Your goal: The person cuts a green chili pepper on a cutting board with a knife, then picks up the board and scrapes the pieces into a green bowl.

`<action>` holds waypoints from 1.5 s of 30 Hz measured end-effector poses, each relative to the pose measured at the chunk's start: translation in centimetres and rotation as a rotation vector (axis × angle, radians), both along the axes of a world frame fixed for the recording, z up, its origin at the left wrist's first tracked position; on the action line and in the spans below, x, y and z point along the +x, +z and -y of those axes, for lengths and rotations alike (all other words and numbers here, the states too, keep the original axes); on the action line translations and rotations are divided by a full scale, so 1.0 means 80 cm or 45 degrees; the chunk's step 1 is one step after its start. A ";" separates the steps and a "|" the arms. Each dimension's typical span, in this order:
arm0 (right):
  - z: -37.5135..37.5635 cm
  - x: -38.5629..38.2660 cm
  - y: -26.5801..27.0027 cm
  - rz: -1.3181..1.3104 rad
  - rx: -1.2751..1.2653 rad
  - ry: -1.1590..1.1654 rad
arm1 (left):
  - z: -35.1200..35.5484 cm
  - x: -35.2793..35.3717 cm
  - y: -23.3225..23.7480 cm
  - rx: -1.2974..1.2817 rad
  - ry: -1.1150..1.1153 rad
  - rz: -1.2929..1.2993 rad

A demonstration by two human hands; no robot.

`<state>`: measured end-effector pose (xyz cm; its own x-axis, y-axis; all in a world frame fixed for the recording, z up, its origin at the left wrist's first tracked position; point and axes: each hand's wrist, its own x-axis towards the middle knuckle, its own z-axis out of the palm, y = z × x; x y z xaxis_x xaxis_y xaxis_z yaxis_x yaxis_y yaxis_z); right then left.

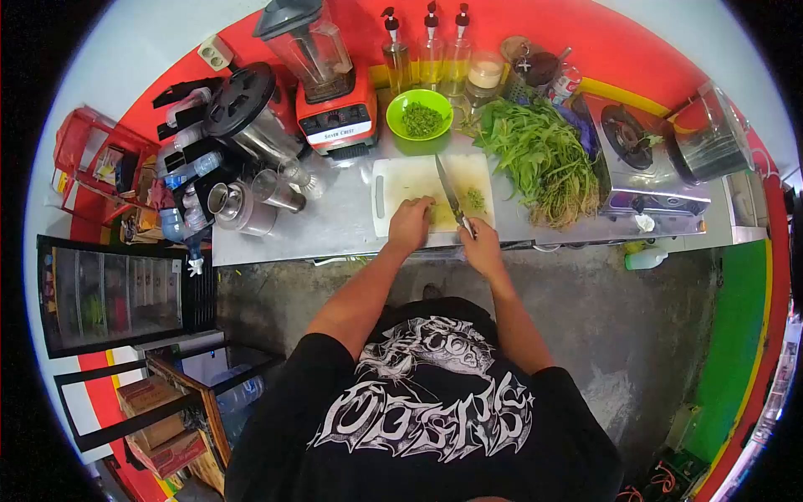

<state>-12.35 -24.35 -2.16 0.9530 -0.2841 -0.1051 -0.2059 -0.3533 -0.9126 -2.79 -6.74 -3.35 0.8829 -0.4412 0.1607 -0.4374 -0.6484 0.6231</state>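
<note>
My right hand (480, 243) grips the handle of a kitchen knife (449, 186). The blade points away from me over a white cutting board (381, 194). My left hand (411, 222) rests on the board to the left of the knife, fingers curled together; whatever lies under them is hidden. A small pile of chopped greens (475, 199) sits on the board, right of the blade. Just behind the board stands a bright green bowl (395, 124) with chopped greens inside. A large heap of leafy greens with roots (535, 151) lies to the board's right.
A red blender (338, 113) stands behind the board on the left, near steel containers (238, 207). Several pump bottles (431, 52) line the back wall. On the right is a gas stove (648, 180) with a large pot (715, 146). The metal counter's front edge runs before me.
</note>
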 end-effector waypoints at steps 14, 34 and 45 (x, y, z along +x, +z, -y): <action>0.008 -0.013 -0.018 -0.125 -0.404 0.131 | -0.043 -0.009 -0.026 0.016 -0.021 0.214; -0.021 0.002 -0.009 -0.233 -0.758 0.215 | -0.054 -0.039 -0.002 0.259 0.006 0.314; -0.059 0.006 0.004 -0.589 -0.958 0.327 | -0.091 -0.037 -0.037 0.440 -0.253 0.090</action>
<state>-11.87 -19.61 -1.82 0.9053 -0.2178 -0.3647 -0.3265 -0.9059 -0.2696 -5.78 0.52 -6.33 0.7673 -0.6405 0.0300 -0.6089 -0.7132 0.3472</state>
